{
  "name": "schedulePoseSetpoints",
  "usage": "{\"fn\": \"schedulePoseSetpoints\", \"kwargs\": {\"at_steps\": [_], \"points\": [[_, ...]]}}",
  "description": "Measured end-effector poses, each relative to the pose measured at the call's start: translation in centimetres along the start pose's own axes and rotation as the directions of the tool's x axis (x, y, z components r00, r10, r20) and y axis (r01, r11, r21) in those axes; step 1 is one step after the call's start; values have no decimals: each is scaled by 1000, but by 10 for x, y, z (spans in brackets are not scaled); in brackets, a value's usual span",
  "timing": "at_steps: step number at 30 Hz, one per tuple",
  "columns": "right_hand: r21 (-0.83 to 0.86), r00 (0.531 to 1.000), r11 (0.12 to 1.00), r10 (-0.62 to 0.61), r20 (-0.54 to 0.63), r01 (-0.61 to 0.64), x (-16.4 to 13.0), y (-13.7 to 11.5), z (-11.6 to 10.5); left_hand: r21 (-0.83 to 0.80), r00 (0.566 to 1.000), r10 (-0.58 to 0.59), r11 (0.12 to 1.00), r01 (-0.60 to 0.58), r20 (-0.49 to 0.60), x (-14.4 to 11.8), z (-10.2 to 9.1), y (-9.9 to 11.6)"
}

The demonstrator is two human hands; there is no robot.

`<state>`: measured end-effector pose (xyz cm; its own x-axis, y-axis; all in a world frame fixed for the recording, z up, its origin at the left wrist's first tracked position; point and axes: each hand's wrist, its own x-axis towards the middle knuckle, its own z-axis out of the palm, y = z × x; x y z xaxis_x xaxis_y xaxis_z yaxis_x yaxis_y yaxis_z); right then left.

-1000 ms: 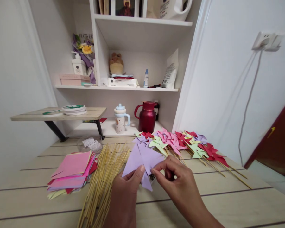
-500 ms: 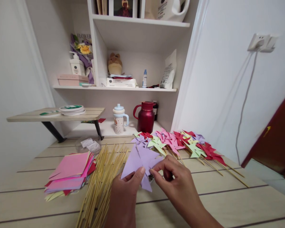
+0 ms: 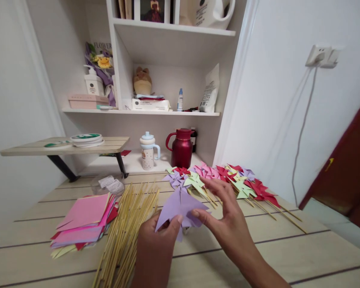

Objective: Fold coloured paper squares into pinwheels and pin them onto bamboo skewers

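Note:
A purple paper pinwheel, its cut corners partly folded, is held above the table in front of me. My left hand pinches its lower left part between thumb and fingers. On the other side, my right hand has its fingers spread, with the thumb at the paper's right edge; whether it presses there I cannot tell. Something small and shiny under the paper is mostly hidden. Left of my left hand lies a bundle of thin bamboo sticks, and beyond it a stack of coloured paper squares.
Finished pinwheels on sticks lie at the back right. A clear round container with labels sits behind the paper stack. A red thermos jug and a pale tumbler stand at the shelf's foot. A small raised board holds round discs.
My right hand has opened from a pinch at the paper's right side, its fingers now raised and spread. The pinwheel has turned and tilted in my left hand. The view has shifted slightly.

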<state>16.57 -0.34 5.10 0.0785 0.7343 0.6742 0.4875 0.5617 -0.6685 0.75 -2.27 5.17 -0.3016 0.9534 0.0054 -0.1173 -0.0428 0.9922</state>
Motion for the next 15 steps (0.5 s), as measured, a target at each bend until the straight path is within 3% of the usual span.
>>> {"fn": "schedulePoseSetpoints", "kwargs": {"at_steps": [3,6,11,15], "points": [[108,987,991,56,150,-73,5,-1,-6,155,991,117,980,-126,64,-1,-2,0],[141,961,986,46,273,-87,7,-3,-7,203,962,248,942,-266,111,-2,-3,1],[41,951,999,-10,309,-3,5,-11,-4,337,920,364,855,-393,147,-3,-5,-2],[86,950,995,16,312,-45,3,-14,-4,378,905,391,822,-426,169,-3,-6,-7]]}}
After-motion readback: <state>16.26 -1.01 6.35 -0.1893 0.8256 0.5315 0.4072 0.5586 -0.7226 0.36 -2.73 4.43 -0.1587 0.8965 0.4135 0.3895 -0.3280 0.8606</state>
